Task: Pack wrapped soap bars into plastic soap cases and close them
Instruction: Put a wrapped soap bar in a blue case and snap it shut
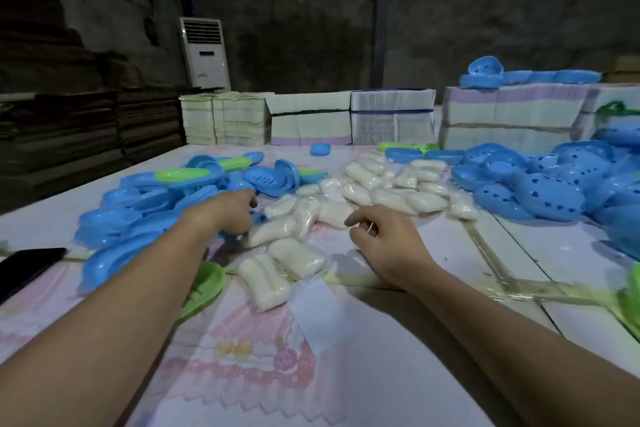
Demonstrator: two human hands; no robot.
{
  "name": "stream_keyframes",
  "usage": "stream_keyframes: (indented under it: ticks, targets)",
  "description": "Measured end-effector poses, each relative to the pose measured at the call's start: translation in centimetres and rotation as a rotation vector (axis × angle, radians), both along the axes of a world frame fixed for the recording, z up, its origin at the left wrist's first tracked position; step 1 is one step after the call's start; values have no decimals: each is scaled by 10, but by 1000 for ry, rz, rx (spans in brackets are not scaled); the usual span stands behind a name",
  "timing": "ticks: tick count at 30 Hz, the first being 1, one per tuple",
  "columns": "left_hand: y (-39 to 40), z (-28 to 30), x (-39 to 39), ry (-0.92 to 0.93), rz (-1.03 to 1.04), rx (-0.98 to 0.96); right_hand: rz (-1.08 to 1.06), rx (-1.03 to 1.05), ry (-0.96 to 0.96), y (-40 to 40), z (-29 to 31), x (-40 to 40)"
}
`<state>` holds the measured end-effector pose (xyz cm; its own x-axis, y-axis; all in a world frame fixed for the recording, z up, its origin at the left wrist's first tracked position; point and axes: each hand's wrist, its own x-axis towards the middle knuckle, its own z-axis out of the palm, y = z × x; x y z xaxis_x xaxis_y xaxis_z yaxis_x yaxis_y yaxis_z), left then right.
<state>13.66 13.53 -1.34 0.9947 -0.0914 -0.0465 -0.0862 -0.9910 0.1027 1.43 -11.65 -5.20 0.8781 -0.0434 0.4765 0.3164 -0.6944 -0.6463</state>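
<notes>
Our left hand (228, 210) reaches into the blue soap cases (145, 208) on the counter (450, 253); its fingers are hidden, so we cannot tell whether it grips one. Our right hand (381, 236) hovers loosely curled, holding nothing, just beside the wrapped soap bars (301, 229) heaped mid-counter. The bars look light, firm and slippery in film; we'd pinch across the narrow waist.

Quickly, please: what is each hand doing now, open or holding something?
Left hand: cannot tell; fingers hidden among the blue soap cases.
Right hand: open, loosely curled, holding nothing.
</notes>
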Motion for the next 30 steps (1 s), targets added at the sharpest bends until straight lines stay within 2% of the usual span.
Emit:
stream_keyframes:
  ticks: [5,8,14,18,19,21,23,25,28,30]
  targets:
    - [16,11,15,233,-53,53,3,-57,25,0,0,1]
    - [17,13,18,237,-38,60,6,-31,28,-1,0,2]
    - [20,10,18,-80,12,-29,8,-14,45,-3,-1,2]
    - [4,21,2,-310,2,-179,0,-16,54,-4,-2,2]
    - [-4,25,-4,-340,-21,-297,-7,-11,56,-5,-2,2]
    - [-27,30,-23,-303,-62,-694,-28,8,55,-6,-1,3]
    - [-55,30,-47,-131,-98,-1130,-55,39,53,-8,0,3]
    - [-83,24,-68,85,-99,-1457,-87,79,59,-11,1,3]
    - [-109,12,-90,361,-66,-1818,-157,113,67,-20,2,5]
    - [-115,5,-100,487,-26,-1982,-221,133,60,-26,3,6]
